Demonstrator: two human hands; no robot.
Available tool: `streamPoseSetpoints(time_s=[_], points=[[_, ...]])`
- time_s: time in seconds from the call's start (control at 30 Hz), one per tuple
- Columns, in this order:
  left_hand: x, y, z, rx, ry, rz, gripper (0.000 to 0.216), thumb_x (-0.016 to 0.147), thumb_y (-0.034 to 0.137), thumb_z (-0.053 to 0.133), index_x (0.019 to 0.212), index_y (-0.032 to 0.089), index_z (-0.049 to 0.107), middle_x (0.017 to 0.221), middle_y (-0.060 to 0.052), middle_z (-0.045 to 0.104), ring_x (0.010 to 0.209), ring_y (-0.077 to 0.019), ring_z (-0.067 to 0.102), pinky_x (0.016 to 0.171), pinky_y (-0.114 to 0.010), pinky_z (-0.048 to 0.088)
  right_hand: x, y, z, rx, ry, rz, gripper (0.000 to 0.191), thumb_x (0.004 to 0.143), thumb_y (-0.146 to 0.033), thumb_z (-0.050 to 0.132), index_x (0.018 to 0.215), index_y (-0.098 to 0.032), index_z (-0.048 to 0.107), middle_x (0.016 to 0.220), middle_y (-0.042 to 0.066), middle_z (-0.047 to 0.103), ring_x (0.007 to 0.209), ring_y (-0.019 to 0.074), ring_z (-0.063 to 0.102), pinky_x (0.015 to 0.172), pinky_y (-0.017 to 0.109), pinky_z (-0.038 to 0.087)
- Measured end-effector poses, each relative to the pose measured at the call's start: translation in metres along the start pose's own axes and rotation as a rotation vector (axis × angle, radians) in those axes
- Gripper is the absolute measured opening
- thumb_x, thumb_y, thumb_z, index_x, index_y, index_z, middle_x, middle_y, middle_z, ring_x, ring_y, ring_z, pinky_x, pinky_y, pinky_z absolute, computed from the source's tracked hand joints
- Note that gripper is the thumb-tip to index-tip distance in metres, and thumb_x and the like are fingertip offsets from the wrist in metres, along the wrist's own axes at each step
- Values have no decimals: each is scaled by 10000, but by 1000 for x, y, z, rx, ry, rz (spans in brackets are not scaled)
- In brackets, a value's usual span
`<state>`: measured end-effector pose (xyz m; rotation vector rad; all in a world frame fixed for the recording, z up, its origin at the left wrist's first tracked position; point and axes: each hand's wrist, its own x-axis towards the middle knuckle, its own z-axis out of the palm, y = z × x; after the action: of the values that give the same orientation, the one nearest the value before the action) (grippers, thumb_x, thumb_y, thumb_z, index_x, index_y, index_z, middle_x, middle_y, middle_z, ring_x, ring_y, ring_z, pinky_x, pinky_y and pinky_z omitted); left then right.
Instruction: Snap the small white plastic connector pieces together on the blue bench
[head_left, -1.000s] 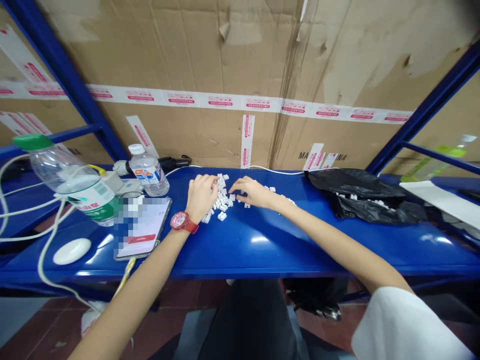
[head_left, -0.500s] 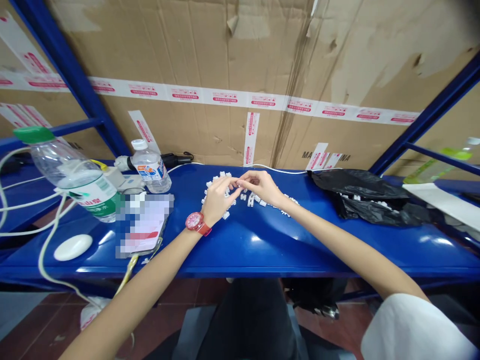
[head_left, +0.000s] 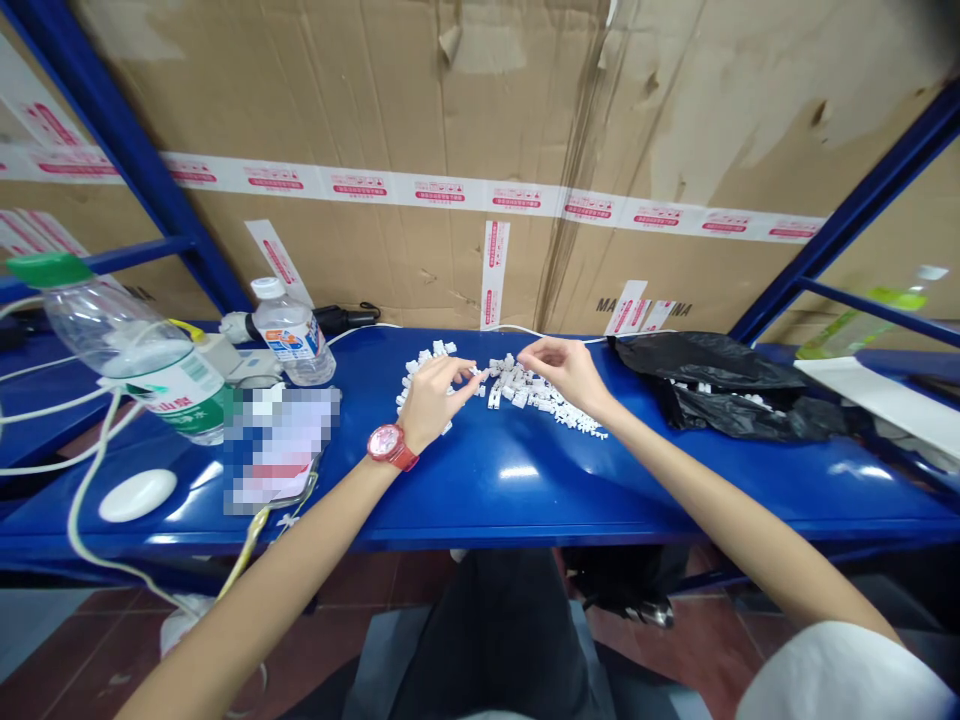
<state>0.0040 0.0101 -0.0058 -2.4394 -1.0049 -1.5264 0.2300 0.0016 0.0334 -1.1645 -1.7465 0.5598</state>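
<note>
A scatter of small white plastic parts [head_left: 525, 392] lies on the blue metal shelf [head_left: 525, 480]. My left hand [head_left: 435, 395], with a red watch on the wrist, hovers over the left part of the pile, its fingertips pinched on one small white part. My right hand [head_left: 566, 368] is a little to the right, above the pile's right part, with thumb and fingers pinched together; whether it holds a part I cannot make out.
Left of the pile are a phone [head_left: 277, 445] on a cable, two water bottles [head_left: 142, 360] [head_left: 291, 335], a white oval puck [head_left: 139, 494] and white cables. A black plastic bag [head_left: 720, 385] with more white parts lies right. Cardboard [head_left: 480, 150] closes the back.
Both hands lifted off the pile and met at the fingertips half a second ago. Now they have parted, the right hand moving right. The white parts lie more spread out.
</note>
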Motion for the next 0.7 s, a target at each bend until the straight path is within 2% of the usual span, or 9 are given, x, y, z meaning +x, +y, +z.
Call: streamPoseSetpoints(time_s=[0.1,0.2,0.3,0.37,0.43,0.53,0.63,0.7], points=[[-2,-2,8,-36,-145,-83,152,924,255,667,1014,142,710,784,-28,708,731,-178,660,751,-318,533,-7,12,-25,-264,-110,-1,254,822,-415,702,787,-164,718,714,61,731,658,179,650,646,300,476],[-3,-2,18,-52,-292,-157,258,932,235,629,1165,149,697,864,-48,735,774,-195,676,792,-352,546,-19,23,-38,-452,-211,-17,141,821,-311,690,808,-175,724,695,44,723,632,172,640,621,285,461],[-2,-6,17,-19,-312,-152,351,931,200,568,1272,166,645,996,-69,746,917,-228,677,895,-410,536,-30,32,-45,-518,-245,-40,103,830,-238,650,866,-180,727,741,44,734,654,172,657,630,273,469],[0,-12,10,51,-275,-144,328,921,163,522,1213,170,671,1072,-81,739,1004,-246,658,950,-434,510,-35,35,-50,-549,-268,-46,115,837,-205,623,879,-180,728,777,52,740,683,180,669,653,278,481],[2,-19,0,156,-273,-163,302,907,140,488,1110,168,710,1105,-96,733,1040,-272,639,938,-451,498,-38,37,-58,-611,-299,-69,114,836,-200,629,883,-182,731,812,64,739,726,201,675,681,297,491],[3,-28,-12,283,-351,-221,281,874,139,487,994,174,739,1078,-116,736,1041,-321,617,868,-479,490,-37,37,-65,-698,-299,-154,147,846,-178,618,922,-191,744,888,89,736,820,237,666,762,350,503],[3,-30,-17,322,-415,-227,279,866,153,478,942,184,745,1051,-117,742,1024,-331,609,854,-484,474,-34,35,-65,-681,-288,-240,259,881,-105,517,959,-194,747,984,97,740,905,246,655,850,390,502],[3,-30,-19,357,-432,-232,292,872,163,466,953,181,746,1059,-121,741,1017,-337,607,843,-485,469,-32,34,-62,-641,-348,-274,325,878,-59,465,969,-195,746,1002,85,746,924,239,651,866,391,503]])
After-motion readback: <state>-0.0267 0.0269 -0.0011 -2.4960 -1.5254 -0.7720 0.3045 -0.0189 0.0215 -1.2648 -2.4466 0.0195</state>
